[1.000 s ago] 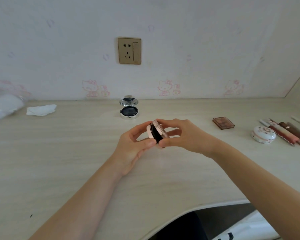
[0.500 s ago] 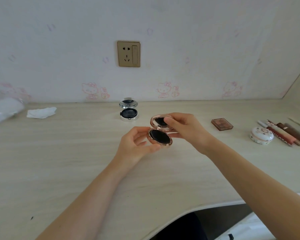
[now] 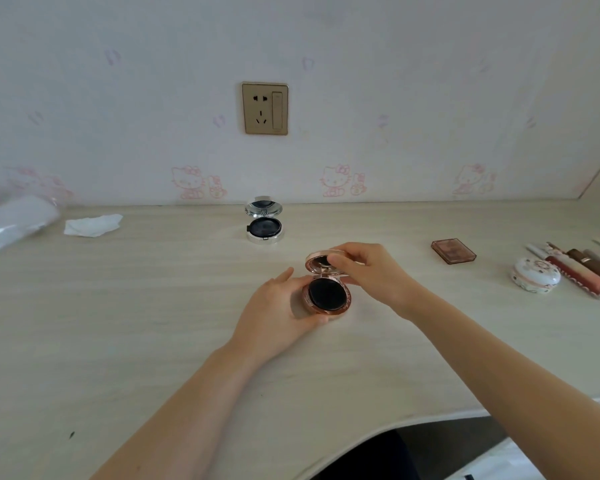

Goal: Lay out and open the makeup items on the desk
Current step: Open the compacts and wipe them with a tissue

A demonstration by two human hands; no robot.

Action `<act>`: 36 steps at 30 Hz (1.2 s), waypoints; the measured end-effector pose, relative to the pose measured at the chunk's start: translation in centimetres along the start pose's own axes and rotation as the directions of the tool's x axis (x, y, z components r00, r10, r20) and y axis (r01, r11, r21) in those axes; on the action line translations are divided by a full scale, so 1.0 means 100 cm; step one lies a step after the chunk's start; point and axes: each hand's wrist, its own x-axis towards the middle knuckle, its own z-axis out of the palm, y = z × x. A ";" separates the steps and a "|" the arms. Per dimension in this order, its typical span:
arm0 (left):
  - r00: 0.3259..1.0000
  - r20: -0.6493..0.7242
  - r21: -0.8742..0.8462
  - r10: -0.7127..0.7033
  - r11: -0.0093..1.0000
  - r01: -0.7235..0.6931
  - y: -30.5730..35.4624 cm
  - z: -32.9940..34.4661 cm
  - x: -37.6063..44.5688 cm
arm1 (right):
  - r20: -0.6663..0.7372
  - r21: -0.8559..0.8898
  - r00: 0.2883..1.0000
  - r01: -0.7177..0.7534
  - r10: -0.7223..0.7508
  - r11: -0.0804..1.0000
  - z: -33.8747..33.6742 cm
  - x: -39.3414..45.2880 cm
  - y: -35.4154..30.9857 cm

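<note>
Pale wood-grain desk (image 3: 118, 323): the big stage here, running wall to wall, makeup strung along its back and right side.
Clear plastic wrap (image 3: 11, 220): bundled at the far left edge, with a crumpled white tissue (image 3: 92, 225) just beside it.
Left hand (image 3: 278, 306): cupped under and around the compact's base, thumb on the near rim, fingers up the left side, clamped on it.
Right hand (image 3: 371, 271): pinching the raised lid at its edge, tilting it back.
Rose-gold round compact (image 3: 327, 294): centre of the desk, in both hands, lid hinged up and the black puff showing in the base. Whether the base touches the desk I cannot tell.
Silver round compact (image 3: 264, 225): already open near the wall below the socket, lid upright, dark puff showing.
White floral round case (image 3: 536, 279): shut, far right, next to a row of brown and pink tubes (image 3: 582, 271), all capped as far as I can see.
Brown square palette (image 3: 453, 251): shut, lying flat between the hands and the case.
Step in hand: second compact being opened, lid nearly full back.
Next move: likely set it down open, needing a level base so the lid stays up, then on to the palette.
</note>
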 end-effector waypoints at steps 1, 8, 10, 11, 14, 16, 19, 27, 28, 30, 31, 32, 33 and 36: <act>1.000 0.011 0.022 0.000 1.000 0.000 -0.002 0.001 0.000 | 0.005 -0.021 1.000 0.015 -0.015 1.000 0.000 0.000 0.000; 0.999 0.032 0.078 -0.037 0.996 0.034 -0.010 0.005 0.000 | 0.035 -0.043 0.998 0.060 -0.058 0.997 0.000 0.000 0.002; 0.999 0.036 0.072 -0.036 0.997 0.034 -0.010 0.005 0.000 | 0.041 -0.066 0.997 0.070 -0.067 0.995 -0.001 0.000 0.003; 0.999 0.036 0.073 -0.039 0.997 0.037 -0.010 0.005 0.001 | 0.041 -0.067 0.997 0.069 -0.066 0.995 -0.001 0.000 0.003; 0.999 0.035 0.077 -0.042 0.996 0.039 -0.011 0.005 0.001 | 0.038 -0.074 0.998 0.052 -0.050 0.996 -0.001 0.004 0.003; 0.999 0.031 0.073 -0.042 0.997 0.039 -0.010 0.006 0.001 | 0.031 -0.076 0.999 0.027 -0.024 0.997 -0.001 0.009 0.003; 0.999 0.021 0.080 -0.040 0.996 0.038 -0.011 0.007 0.001 | 0.027 -0.046 0.999 -0.029 0.030 0.999 -0.001 0.015 0.004; 0.997 -0.057 0.102 -0.050 0.993 0.056 -0.012 0.009 0.002 | 0.088 0.028 0.995 -0.046 0.043 0.999 0.001 0.020 -0.002; 0.997 -0.057 0.093 -0.053 0.994 0.059 -0.012 0.009 0.002 | 0.090 0.035 0.995 -0.046 0.043 0.998 0.001 0.020 -0.002; 0.997 -0.057 0.087 -0.050 0.995 0.055 -0.013 0.009 0.002 | 0.091 0.058 0.994 -0.057 0.052 0.997 0.002 0.020 -0.003; 0.997 -0.059 0.085 -0.048 0.995 0.053 -0.012 0.009 0.002 | 0.091 0.065 0.994 -0.059 0.053 0.996 0.002 0.020 -0.003; 0.997 -0.064 0.084 -0.046 0.995 0.052 -0.012 0.008 0.002 | 0.091 0.068 0.995 -0.057 0.051 0.996 0.001 0.020 -0.002; 0.997 -0.070 0.083 -0.041 0.995 0.047 -0.011 0.008 0.002 | 0.094 0.068 0.994 -0.055 0.049 0.996 0.001 0.020 -0.001; 0.996 -0.080 0.072 -0.026 0.997 0.032 -0.011 0.007 0.001 | 0.096 0.037 0.995 -0.043 0.039 0.998 0.001 0.019 0.000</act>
